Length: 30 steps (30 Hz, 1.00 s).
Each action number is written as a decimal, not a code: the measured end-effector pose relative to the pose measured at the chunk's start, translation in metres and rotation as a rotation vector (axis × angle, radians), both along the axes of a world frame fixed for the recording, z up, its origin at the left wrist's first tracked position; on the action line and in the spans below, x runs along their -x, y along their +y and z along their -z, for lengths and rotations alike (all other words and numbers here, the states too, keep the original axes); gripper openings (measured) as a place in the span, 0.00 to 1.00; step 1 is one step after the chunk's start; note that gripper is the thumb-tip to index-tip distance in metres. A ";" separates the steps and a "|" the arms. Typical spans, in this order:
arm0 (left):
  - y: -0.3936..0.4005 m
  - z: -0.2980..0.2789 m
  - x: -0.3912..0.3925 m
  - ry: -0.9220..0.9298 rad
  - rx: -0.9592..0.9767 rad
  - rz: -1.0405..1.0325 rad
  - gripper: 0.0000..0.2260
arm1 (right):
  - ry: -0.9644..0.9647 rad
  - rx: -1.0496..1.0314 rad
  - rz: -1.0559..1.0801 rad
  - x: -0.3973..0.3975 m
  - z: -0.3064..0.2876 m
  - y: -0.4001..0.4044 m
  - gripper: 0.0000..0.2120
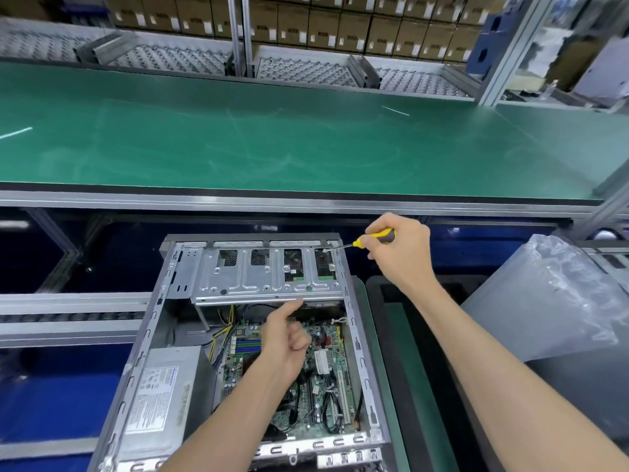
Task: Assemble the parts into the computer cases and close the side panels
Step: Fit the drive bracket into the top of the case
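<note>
An open computer case (359, 338) lies on its side below me, side panel off. Inside are a green motherboard (326, 379), a grey power supply (160, 400) at the lower left and a silver drive cage (245, 281) across the top. My right hand (398, 250) grips a yellow-and-black screwdriver (374, 237), its tip at the cage's top right corner. My left hand (284, 338) hovers over the motherboard with fingers curled and the index finger reaching up to the cage's front edge.
A long green conveyor belt (272, 144) runs behind the case. Roller shelves (299, 69) and stacked cardboard boxes (340, 25) stand beyond it. A black foam tray (429, 335) and a clear plastic bag (558, 301) lie to the right of the case.
</note>
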State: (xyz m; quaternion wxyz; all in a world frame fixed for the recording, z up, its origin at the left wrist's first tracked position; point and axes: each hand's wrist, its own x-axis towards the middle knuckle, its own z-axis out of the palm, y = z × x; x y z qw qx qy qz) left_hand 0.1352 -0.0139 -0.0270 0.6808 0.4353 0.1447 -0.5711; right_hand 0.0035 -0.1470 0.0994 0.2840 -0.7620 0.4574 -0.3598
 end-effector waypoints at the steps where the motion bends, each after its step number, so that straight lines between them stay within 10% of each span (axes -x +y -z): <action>1: -0.004 0.000 0.001 0.028 0.018 0.013 0.14 | 0.069 0.034 -0.006 0.000 -0.002 -0.006 0.05; 17: -0.028 0.026 -0.012 0.073 0.136 0.207 0.41 | 0.421 0.104 -0.122 -0.029 -0.003 -0.040 0.07; 30: -0.029 0.028 -0.008 0.056 0.186 0.192 0.18 | 0.753 0.127 -0.349 -0.058 -0.030 -0.041 0.09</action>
